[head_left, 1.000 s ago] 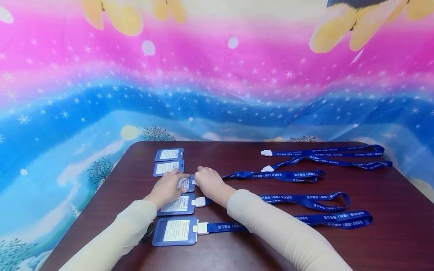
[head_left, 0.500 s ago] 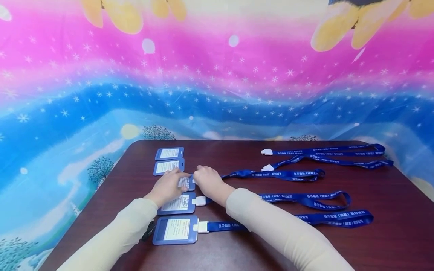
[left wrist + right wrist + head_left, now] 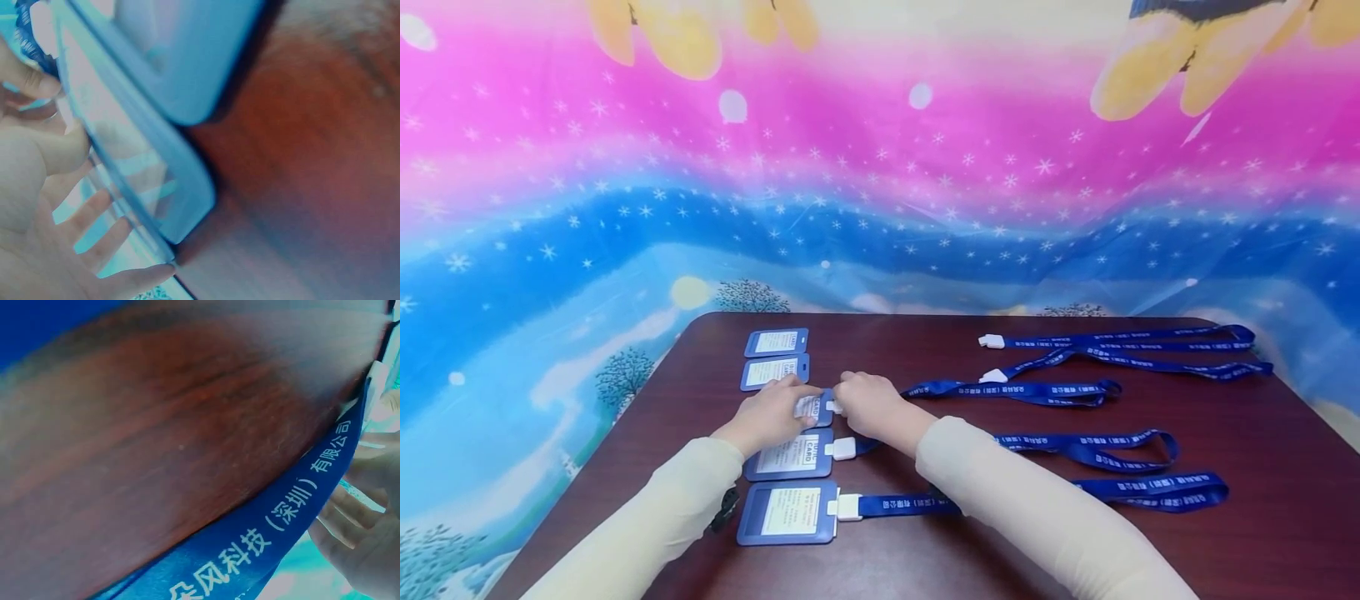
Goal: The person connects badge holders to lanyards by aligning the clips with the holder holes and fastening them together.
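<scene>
My left hand [image 3: 767, 414] grips a blue card holder [image 3: 812, 408], the third from the front in a column of them, thumb and index finger at its slotted end. Close beside it, my right hand [image 3: 874, 404] pinches the white clip [image 3: 832, 407] of a blue lanyard [image 3: 1037, 390] at that end; the fingertips are mostly hidden in the head view. Whether this clip is fastened through the slot I cannot tell. The lanyard's printed strap [image 3: 287, 503] runs past the hand in the right wrist view.
Nearer the front lie two card holders [image 3: 748, 512] [image 3: 816, 450] joined to lanyards by white clips [image 3: 848, 507]. At the back, two loose holders [image 3: 775, 372] lie left, and two lanyards [image 3: 1135, 337] with separate clips lie right. A patterned cloth [image 3: 880, 167] hangs behind the table [image 3: 895, 342].
The right hand and forearm have shifted slightly to the right, and a little more of the white clip shows between the hands. The left hand stays almost still on the card holder.
</scene>
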`<state>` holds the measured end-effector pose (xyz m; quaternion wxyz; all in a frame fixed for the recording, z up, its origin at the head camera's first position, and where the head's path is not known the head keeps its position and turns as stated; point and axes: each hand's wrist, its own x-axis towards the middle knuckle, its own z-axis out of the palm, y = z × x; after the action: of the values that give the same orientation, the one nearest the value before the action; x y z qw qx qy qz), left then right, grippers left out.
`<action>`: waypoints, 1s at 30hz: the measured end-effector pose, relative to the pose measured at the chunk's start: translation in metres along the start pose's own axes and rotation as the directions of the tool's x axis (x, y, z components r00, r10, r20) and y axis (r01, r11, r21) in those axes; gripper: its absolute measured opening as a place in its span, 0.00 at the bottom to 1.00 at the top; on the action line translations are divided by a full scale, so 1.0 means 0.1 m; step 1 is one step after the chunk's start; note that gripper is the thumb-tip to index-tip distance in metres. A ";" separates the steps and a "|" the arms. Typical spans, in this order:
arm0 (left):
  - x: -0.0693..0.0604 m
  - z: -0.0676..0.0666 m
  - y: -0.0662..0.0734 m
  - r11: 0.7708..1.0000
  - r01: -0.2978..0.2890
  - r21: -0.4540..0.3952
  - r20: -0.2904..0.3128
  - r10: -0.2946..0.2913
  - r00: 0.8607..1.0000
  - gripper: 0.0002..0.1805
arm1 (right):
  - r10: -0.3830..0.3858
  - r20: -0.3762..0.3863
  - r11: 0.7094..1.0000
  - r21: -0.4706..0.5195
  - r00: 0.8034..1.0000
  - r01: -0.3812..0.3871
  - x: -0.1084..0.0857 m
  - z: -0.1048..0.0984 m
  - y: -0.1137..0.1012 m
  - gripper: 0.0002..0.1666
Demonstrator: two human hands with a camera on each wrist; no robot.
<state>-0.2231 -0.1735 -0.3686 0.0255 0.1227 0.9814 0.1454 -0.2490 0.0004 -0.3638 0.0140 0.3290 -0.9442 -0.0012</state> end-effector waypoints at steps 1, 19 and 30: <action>0.00 -0.01 -0.01 1.000 -0.001 0.003 0.007 0.001 1.000 0.26 | -0.005 0.001 1.000 0.008 1.000 0.005 -0.01 -0.01 0.01 0.14; -0.01 0.00 -0.07 1.000 -0.020 -0.007 -0.088 0.019 0.996 0.17 | 0.026 -0.078 0.988 0.154 0.997 -0.014 -0.51 -0.12 0.87 0.14; 0.01 -0.01 -0.10 0.998 -0.047 -0.032 -0.098 0.043 0.994 0.13 | 0.078 -0.084 0.990 0.126 0.993 -0.067 -0.88 -0.23 1.52 0.13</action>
<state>-0.2263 -0.1827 -0.3710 -0.0234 0.1371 0.9758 0.1688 -0.2743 0.1743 -0.3416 0.0356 0.2942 -0.9523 0.0722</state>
